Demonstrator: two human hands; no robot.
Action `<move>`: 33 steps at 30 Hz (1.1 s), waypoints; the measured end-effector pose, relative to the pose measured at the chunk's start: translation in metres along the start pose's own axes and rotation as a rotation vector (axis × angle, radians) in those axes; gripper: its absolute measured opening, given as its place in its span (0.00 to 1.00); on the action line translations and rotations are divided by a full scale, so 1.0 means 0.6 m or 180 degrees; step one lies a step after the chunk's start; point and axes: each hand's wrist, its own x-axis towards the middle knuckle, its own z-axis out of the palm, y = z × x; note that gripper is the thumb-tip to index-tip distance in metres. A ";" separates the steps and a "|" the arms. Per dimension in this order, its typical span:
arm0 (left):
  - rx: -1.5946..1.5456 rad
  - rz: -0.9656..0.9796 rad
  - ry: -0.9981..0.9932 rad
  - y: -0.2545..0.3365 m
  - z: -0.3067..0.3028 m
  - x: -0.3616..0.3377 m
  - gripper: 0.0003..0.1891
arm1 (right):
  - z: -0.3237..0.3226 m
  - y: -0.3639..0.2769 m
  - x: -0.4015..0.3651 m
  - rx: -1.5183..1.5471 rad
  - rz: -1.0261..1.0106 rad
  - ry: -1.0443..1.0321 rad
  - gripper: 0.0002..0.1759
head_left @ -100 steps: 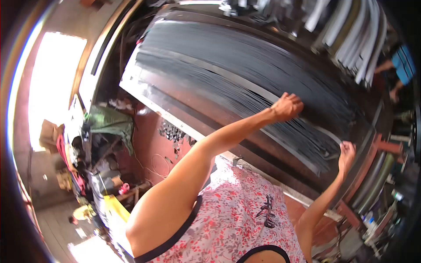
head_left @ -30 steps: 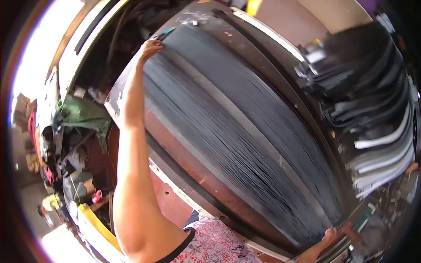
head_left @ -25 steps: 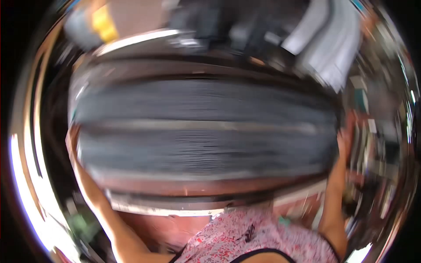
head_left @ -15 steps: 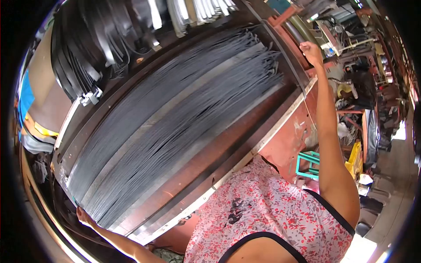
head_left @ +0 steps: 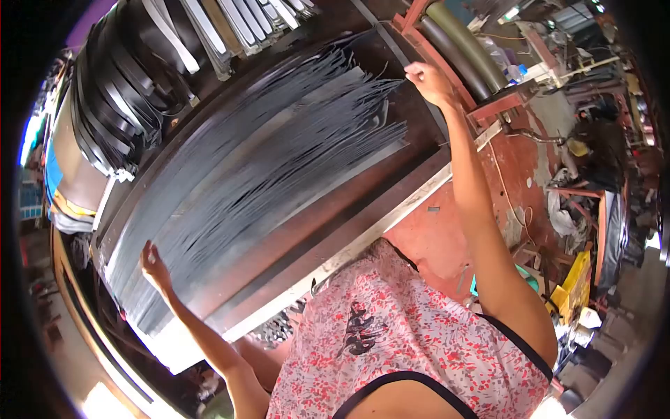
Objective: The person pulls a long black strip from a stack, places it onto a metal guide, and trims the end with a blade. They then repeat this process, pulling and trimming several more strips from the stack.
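Many thin dark grey strips (head_left: 230, 181) lie lengthwise across a dark table (head_left: 293, 244), with loose, frayed ends at its right. Over the left part of these strips is my left hand (head_left: 153, 267), its fingers pinched together; what is between them is too small to make out. My right hand (head_left: 431, 84) is raised just beyond the frayed ends, near the table's right end. Its fingers are curled closed, and a thin strand end shows close to them, but I cannot tell what it holds.
Bundles of glossy black strips (head_left: 115, 91) and pale strips (head_left: 244, 24) hang along the far side. A red frame (head_left: 499, 108) with dark rollers (head_left: 460, 59) stands at the right end. Farther right are a yellow object (head_left: 576, 279) and clutter.
My left hand has moved from the table's left end up over the strips. My right hand appears farther left in view, near the strip ends. The view has shifted, and the strips look more spread.
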 end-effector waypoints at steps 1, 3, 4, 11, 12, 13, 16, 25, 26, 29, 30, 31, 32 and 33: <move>-0.0092 0.0014 -0.0107 0.040 0.020 -0.012 0.12 | 0.010 0.009 0.013 0.0070 -0.0001 -0.0065 0.11; -0.0117 0.0092 -0.0227 0.118 0.067 -0.033 0.11 | 0.032 0.036 0.042 0.0356 -0.0399 0.0021 0.11; -0.0233 0.0117 -0.0372 0.173 0.083 -0.043 0.11 | 0.049 0.054 0.060 0.0494 -0.0436 0.0020 0.11; -0.0742 0.0807 -0.0972 0.485 0.222 -0.074 0.10 | 0.055 0.024 0.161 -0.0075 -0.0964 -0.0850 0.07; -0.0770 0.0982 -0.1023 0.523 0.238 -0.076 0.09 | 0.049 0.016 0.164 -0.0288 -0.1161 -0.0952 0.05; -0.0805 0.1161 -0.1074 0.559 0.252 -0.075 0.09 | 0.047 0.016 0.167 -0.0265 -0.1168 -0.0968 0.05; -0.0864 0.1523 -0.1233 0.645 0.287 -0.078 0.09 | 0.052 0.035 0.174 -0.0245 -0.1571 -0.1640 0.03; -0.0961 0.1540 -0.1492 0.701 0.343 -0.108 0.09 | 0.087 0.075 0.167 0.0305 -0.1712 -0.1935 0.06; -0.0966 0.1486 -0.1506 0.701 0.343 -0.109 0.09 | 0.085 0.074 0.168 0.0326 -0.1755 -0.1925 0.06; -0.0876 0.1515 -0.1512 0.667 0.337 -0.108 0.09 | 0.107 0.070 0.163 0.0376 -0.1938 -0.1772 0.05; -0.0873 0.1484 -0.1527 0.663 0.338 -0.108 0.09 | 0.111 0.072 0.164 0.0382 -0.1935 -0.1805 0.05; -0.0875 0.1464 -0.1531 0.661 0.339 -0.108 0.09 | 0.113 0.074 0.164 0.0422 -0.1946 -0.1764 0.05; -0.0878 0.1446 -0.1531 0.659 0.341 -0.109 0.09 | 0.115 0.075 0.163 0.0461 -0.1960 -0.1720 0.04; -0.0875 0.1418 -0.1536 0.656 0.344 -0.110 0.09 | 0.115 0.073 0.161 0.0463 -0.1965 -0.1747 0.04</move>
